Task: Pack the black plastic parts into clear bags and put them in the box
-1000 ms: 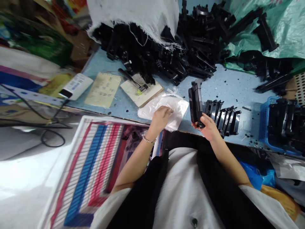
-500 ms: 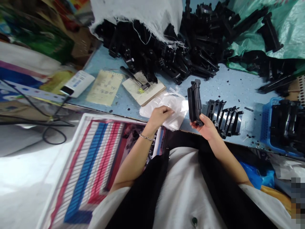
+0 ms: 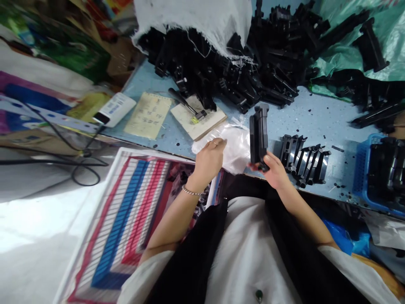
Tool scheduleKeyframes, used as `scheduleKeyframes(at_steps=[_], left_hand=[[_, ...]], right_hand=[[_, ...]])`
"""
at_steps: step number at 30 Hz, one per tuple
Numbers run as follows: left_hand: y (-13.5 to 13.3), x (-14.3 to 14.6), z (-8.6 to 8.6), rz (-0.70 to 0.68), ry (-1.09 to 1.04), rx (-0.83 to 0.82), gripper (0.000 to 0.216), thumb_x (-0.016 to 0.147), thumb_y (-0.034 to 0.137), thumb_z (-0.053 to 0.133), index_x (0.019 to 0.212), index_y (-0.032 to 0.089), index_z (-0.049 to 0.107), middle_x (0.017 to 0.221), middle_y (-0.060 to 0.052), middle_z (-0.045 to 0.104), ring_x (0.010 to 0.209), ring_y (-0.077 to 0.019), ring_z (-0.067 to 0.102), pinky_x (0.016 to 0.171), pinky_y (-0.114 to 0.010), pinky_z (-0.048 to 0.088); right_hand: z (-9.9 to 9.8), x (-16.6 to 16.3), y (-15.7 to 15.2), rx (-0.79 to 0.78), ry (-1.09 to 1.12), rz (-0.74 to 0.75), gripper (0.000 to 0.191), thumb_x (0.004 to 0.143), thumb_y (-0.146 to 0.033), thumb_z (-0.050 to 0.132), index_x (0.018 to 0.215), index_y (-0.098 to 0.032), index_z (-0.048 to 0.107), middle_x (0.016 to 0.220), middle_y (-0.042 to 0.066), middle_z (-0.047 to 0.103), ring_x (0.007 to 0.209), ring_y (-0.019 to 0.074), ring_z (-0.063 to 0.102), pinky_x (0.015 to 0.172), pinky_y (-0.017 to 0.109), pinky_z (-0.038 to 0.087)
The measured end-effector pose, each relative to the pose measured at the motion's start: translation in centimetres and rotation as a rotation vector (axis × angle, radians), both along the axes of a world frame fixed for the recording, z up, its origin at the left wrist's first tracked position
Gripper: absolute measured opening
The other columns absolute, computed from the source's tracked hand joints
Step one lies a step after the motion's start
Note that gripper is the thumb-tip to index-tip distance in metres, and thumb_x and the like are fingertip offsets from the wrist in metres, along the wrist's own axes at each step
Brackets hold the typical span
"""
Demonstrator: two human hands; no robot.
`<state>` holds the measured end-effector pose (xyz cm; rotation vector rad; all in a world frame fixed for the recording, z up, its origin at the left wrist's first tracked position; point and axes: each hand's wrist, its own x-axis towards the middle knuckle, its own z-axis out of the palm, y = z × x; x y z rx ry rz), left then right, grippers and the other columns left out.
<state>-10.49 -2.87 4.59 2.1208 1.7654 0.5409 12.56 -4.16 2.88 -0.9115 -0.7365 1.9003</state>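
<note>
My right hand (image 3: pixel 274 169) is closed around the lower end of a long black plastic part (image 3: pixel 258 134), held upright above the blue table's (image 3: pixel 310 118) near edge. My left hand (image 3: pixel 209 158) pinches the edge of a clear plastic bag (image 3: pixel 236 143) that lies on a small stack of such bags, just left of the part. A row of similar black parts (image 3: pixel 304 159) stands on the table right of my right hand.
A big heap of black parts (image 3: pixel 234 71) under a white cloth (image 3: pixel 196 19) fills the table's far side. A blue basket (image 3: pixel 379 173) holds more parts at right. A wooden board with a small tool (image 3: pixel 198 116), a paper pad (image 3: pixel 148 115) and a striped woven sack (image 3: pixel 133 215) lie to the left.
My left hand has gone from lying flat on the bags to pinching and lifting the top bag's edge. The right hand with the black part has shifted slightly left towards it.
</note>
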Motion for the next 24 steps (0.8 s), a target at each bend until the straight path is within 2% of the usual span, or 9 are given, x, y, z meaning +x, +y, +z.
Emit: scheduleKeyframes(at_steps=[5, 8, 11, 13, 16, 18, 20, 22, 24], left_hand=[[0.9, -0.8, -1.8, -0.013, -0.265, -0.087, 0.070, 0.078, 0.008, 0.050, 0.147, 0.019, 0.046, 0.150, -0.014, 0.047, 0.089, -0.0168, 0.067, 0.084, -0.035, 0.060], [0.2, -1.1, -1.8, -0.078, -0.247, -0.060, 0.080, 0.077, 0.002, 0.046, 0.154, 0.021, 0.036, 0.157, -0.014, 0.039, 0.119, -0.0224, 0.062, 0.099, -0.037, 0.056], [-1.5, -0.4, -1.3, -0.228, -0.227, 0.035, 0.081, 0.081, -0.001, 0.041, 0.157, 0.022, 0.029, 0.158, -0.012, 0.039, 0.145, -0.0257, 0.041, 0.116, -0.042, 0.044], [-2.8, 0.9, -1.3, -0.381, -0.248, 0.067, 0.081, 0.084, -0.002, 0.038, 0.160, 0.024, 0.022, 0.158, -0.012, 0.039, 0.147, -0.0240, 0.038, 0.119, -0.042, 0.040], [-4.3, 2.9, -1.5, -0.512, -0.261, 0.057, 0.078, 0.089, 0.003, 0.041, 0.161, 0.024, 0.017, 0.159, -0.014, 0.037, 0.147, -0.0245, 0.039, 0.118, -0.042, 0.043], [-5.2, 3.1, -1.0, -0.469, -0.262, 0.070, 0.070, 0.092, 0.009, 0.047, 0.158, 0.022, 0.027, 0.153, -0.015, 0.045, 0.141, -0.0257, 0.047, 0.113, -0.042, 0.048], [-6.5, 1.9, 0.7, -0.379, -0.269, 0.087, 0.055, 0.094, 0.017, 0.052, 0.149, 0.024, 0.045, 0.139, -0.013, 0.059, 0.129, -0.0244, 0.059, 0.109, -0.040, 0.052], [-8.2, -0.8, 3.1, -0.288, -0.263, 0.042, 0.041, 0.096, 0.026, 0.055, 0.137, 0.027, 0.058, 0.127, -0.008, 0.068, 0.118, -0.0224, 0.065, 0.107, -0.038, 0.052], [-9.7, -4.3, 4.9, -0.204, -0.227, -0.103, 0.040, 0.095, 0.037, 0.057, 0.134, 0.031, 0.061, 0.124, -0.004, 0.071, 0.114, -0.0230, 0.068, 0.102, -0.036, 0.054]], right_hand=[[-0.9, 1.6, -3.6, -0.471, 0.253, 0.391, 0.046, 0.083, -0.058, 0.066, 0.093, -0.013, 0.069, 0.079, 0.008, 0.074, 0.064, 0.0156, 0.069, 0.056, 0.025, 0.057], [-2.5, 1.0, -3.4, -0.671, 0.375, 0.386, 0.042, 0.092, -0.052, 0.058, 0.097, -0.011, 0.066, 0.088, 0.011, 0.076, 0.063, 0.0128, 0.068, 0.052, 0.021, 0.055], [-3.5, 0.1, -1.9, -0.692, 0.362, 0.387, 0.043, 0.097, -0.051, 0.049, 0.098, -0.010, 0.064, 0.079, 0.009, 0.074, 0.059, 0.0115, 0.065, 0.050, 0.020, 0.054], [-3.5, -0.7, -1.1, -0.583, 0.223, 0.349, 0.043, 0.099, -0.052, 0.045, 0.097, -0.012, 0.063, 0.072, 0.006, 0.071, 0.057, 0.0118, 0.064, 0.051, 0.021, 0.054], [-2.4, -1.9, -1.4, -0.164, -0.199, 0.222, 0.038, 0.096, -0.050, 0.051, 0.102, -0.016, 0.064, 0.085, 0.006, 0.072, 0.070, 0.0152, 0.067, 0.058, 0.024, 0.057], [-1.0, -2.2, -2.2, 0.200, -0.467, 0.223, 0.040, 0.091, -0.047, 0.062, 0.118, -0.018, 0.063, 0.105, 0.008, 0.071, 0.087, 0.0189, 0.068, 0.071, 0.030, 0.059], [0.8, -1.4, -2.7, 0.517, -0.593, 0.366, 0.050, 0.090, -0.042, 0.065, 0.133, -0.019, 0.056, 0.117, 0.010, 0.069, 0.098, 0.0210, 0.068, 0.083, 0.035, 0.059], [2.4, 0.6, -2.0, 0.752, -0.709, 0.487, 0.043, 0.097, -0.034, 0.054, 0.138, -0.020, 0.054, 0.120, 0.011, 0.068, 0.105, 0.0218, 0.067, 0.093, 0.039, 0.056], [3.4, 3.6, -0.1, 0.906, -1.002, 0.444, 0.039, 0.101, -0.021, 0.040, 0.136, -0.021, 0.058, 0.128, 0.012, 0.066, 0.119, 0.0244, 0.062, 0.102, 0.046, 0.051]])
